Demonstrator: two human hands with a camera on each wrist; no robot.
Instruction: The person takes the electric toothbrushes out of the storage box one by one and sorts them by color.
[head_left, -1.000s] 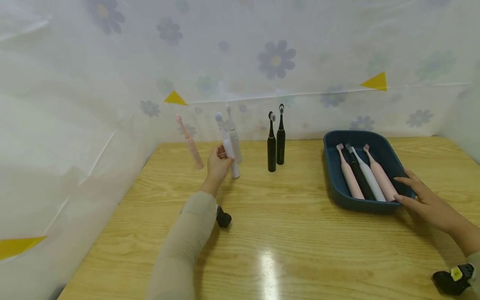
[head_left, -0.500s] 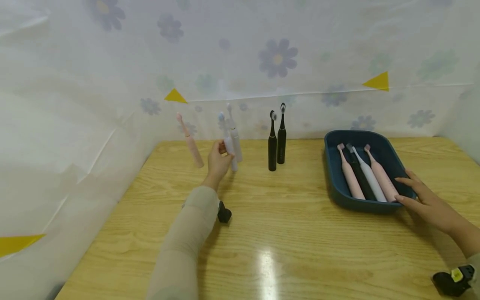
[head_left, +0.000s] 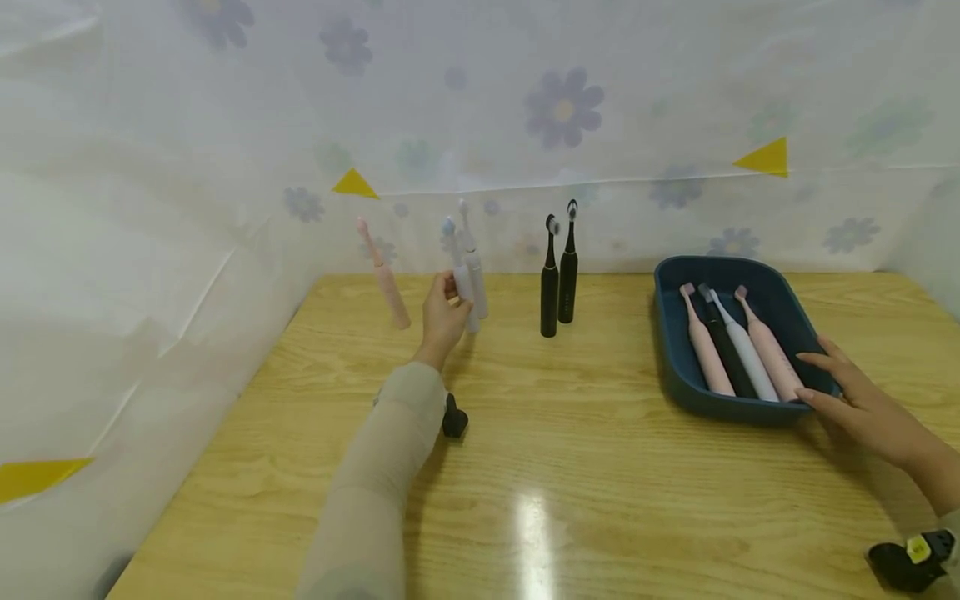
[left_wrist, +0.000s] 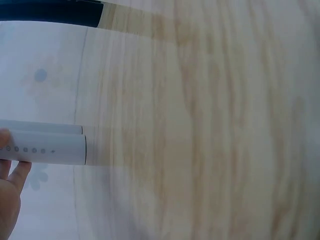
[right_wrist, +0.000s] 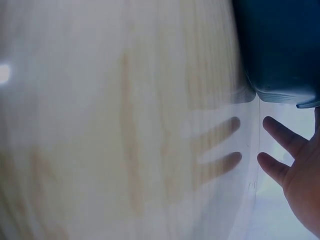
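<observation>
My left hand point(head_left: 444, 312) pinches a white electric toothbrush point(head_left: 463, 287) with a bluish head, upright near the back of the table. Right behind it stands a second white electric toothbrush point(head_left: 478, 283). The left wrist view shows the held toothbrush's handle point(left_wrist: 55, 147), marked with a row of small dots, and fingers on it. My right hand point(head_left: 862, 408) rests at the right front rim of a dark blue bin point(head_left: 675, 387), thumb and a finger reaching over it. In the right wrist view two straight fingers point(right_wrist: 285, 137) point out below the bin point(right_wrist: 285, 50).
In the bin lie two pink toothbrushes point(head_left: 708, 354), a black one point(head_left: 727, 350) and a white one point(head_left: 750, 358). A pink toothbrush point(head_left: 392, 296) stands left of my left hand. Two black toothbrushes point(head_left: 550, 300) stand right of it. A flowered sheet point(head_left: 637, 125) hangs behind.
My left hand has moved the white toothbrush slightly back, close in front of the other white one. The right hand stays at the bin's rim.
</observation>
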